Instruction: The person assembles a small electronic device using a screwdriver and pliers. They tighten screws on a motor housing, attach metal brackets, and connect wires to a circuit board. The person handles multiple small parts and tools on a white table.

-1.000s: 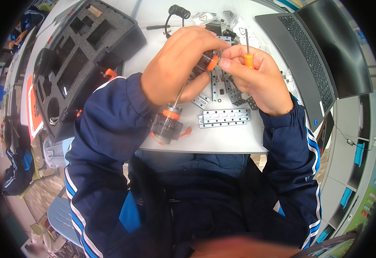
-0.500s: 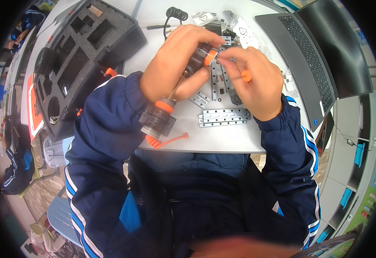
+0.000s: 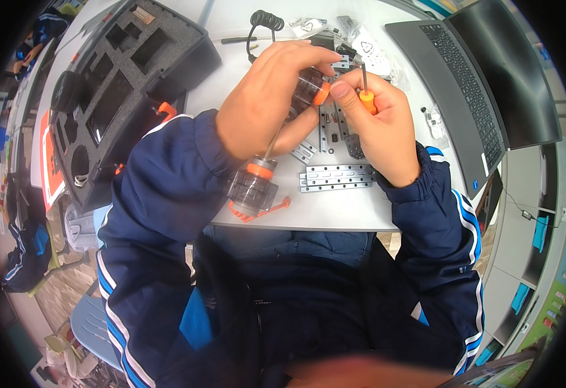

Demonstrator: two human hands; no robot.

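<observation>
My left hand [image 3: 254,97] is closed around a dark see-through cylinder with an orange ring [image 3: 307,87], part of a linked assembly. A thin metal rod [image 3: 270,143] runs below that hand to a second see-through cylinder [image 3: 254,189], also orange-ringed, hanging over the table's near edge. My right hand [image 3: 386,132] is closed on a small screwdriver with an orange handle [image 3: 367,100], its shaft pointing away from me. The right thumb and forefinger meet beside the upper cylinder's orange end; anything pinched there is hidden.
Slotted metal rails [image 3: 336,178] lie on the white table [image 3: 325,216], with small screws and plates beyond. A foam-lined black case [image 3: 134,77] is at left, an opened laptop [image 3: 451,84] at right. An orange cord [image 3: 276,208], a coiled black cable [image 3: 266,21] and plastic bags lie about.
The lower cylinder has swung to the right, and the upper one has shifted slightly right. My right hand has turned, so the screwdriver's shaft now shows, pointing away from me.
</observation>
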